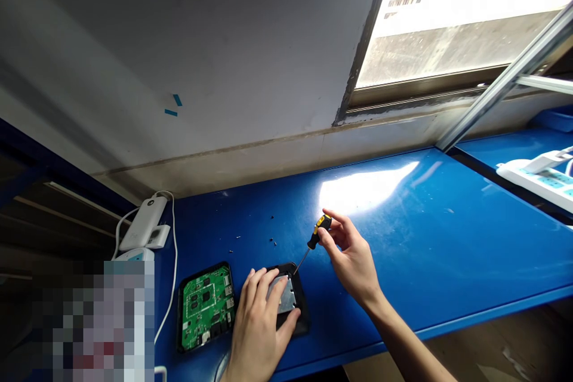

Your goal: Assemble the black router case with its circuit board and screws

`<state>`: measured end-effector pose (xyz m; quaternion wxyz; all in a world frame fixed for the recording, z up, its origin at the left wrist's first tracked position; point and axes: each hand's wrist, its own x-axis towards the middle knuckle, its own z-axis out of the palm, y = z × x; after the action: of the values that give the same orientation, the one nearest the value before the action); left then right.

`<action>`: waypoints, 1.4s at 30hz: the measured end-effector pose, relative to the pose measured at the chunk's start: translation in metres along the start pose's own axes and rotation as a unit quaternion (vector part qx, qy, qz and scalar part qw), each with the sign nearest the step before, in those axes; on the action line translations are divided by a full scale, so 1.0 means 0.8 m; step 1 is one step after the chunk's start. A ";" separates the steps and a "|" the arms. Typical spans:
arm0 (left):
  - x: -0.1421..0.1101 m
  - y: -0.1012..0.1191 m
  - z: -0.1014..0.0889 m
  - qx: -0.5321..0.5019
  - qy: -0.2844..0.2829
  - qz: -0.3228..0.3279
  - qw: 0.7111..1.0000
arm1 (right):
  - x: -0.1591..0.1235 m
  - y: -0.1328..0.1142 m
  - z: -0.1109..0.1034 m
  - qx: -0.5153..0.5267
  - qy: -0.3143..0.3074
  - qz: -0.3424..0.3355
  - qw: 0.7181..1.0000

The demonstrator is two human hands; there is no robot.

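My right hand (353, 253) grips a black and yellow screwdriver (321, 228) by its handle. The thin shaft slants down to the left, its tip at the upper right corner of a black plastic housing (305, 313). Whether the tip sits in a screw is too small to tell. Set in this housing is a silvery metal plate (287, 299). My left hand (262, 319) lies over the housing and plate with fingers spread, covering their left part. Just left of that hand, a green circuit board (197, 298) sits in another black housing half (181, 328).
Several tiny screws (273, 242) lie on the blue table (380, 262) beyond the housings. At left, a white power bank (145, 221) and cable (174, 262) rest near a blurred-out patch. A white power strip (537, 182) stands at the right, past a metal frame post (492, 80).
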<state>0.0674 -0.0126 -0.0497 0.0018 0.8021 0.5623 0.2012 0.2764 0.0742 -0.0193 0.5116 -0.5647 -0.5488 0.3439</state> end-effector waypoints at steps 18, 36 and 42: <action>-0.003 -0.003 0.003 -0.027 -0.004 -0.008 1.000 | -0.003 -0.012 0.003 0.021 -0.002 -0.012 1.000; -0.004 -0.003 0.006 -0.034 0.007 -0.012 0.999 | -0.002 0.002 0.011 0.044 -0.027 -0.022 0.998; -0.003 -0.002 0.006 -0.038 0.006 -0.016 0.999 | -0.004 0.001 0.012 0.057 -0.031 -0.025 0.998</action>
<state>0.0671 -0.0131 -0.0556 0.0325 0.7909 0.5673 0.2272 0.2672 0.0727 -0.0229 0.5338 -0.5098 -0.5580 0.3792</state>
